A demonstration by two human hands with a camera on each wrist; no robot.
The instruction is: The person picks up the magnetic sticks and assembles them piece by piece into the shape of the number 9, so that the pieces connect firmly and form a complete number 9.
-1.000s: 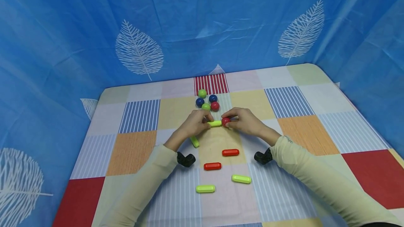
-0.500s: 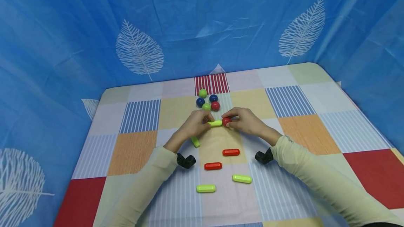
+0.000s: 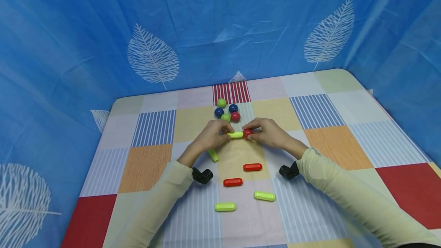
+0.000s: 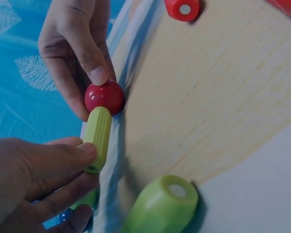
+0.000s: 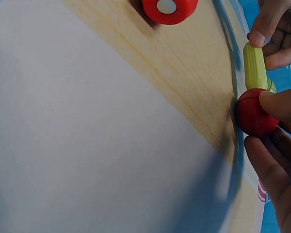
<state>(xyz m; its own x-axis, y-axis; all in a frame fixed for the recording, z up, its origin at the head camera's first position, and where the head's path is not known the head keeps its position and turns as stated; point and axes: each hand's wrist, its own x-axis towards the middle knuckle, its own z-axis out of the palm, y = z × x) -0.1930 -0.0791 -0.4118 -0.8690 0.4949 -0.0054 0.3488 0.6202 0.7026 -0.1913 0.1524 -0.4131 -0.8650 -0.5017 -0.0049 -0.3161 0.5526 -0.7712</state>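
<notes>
My left hand (image 3: 213, 134) pinches a yellow-green rod (image 4: 99, 136) between thumb and fingers. In my right hand (image 3: 270, 133) a red ball (image 5: 256, 112) is held between thumb and fingertips. The rod's end touches the ball in both wrist views. Just beyond the hands in the head view lies a cluster of balls: a red ball (image 3: 236, 116), two blue balls (image 3: 233, 108) and two green balls (image 3: 222, 103). Close under the left hand is another green rod (image 3: 213, 155), partly hidden by the wrist.
Nearer the body lie two red rods (image 3: 252, 167) and two yellow-green rods (image 3: 264, 196). A patchwork cloth covers the table (image 3: 325, 146). Blue curtain (image 3: 220, 30) with white leaf prints hangs behind and at both sides.
</notes>
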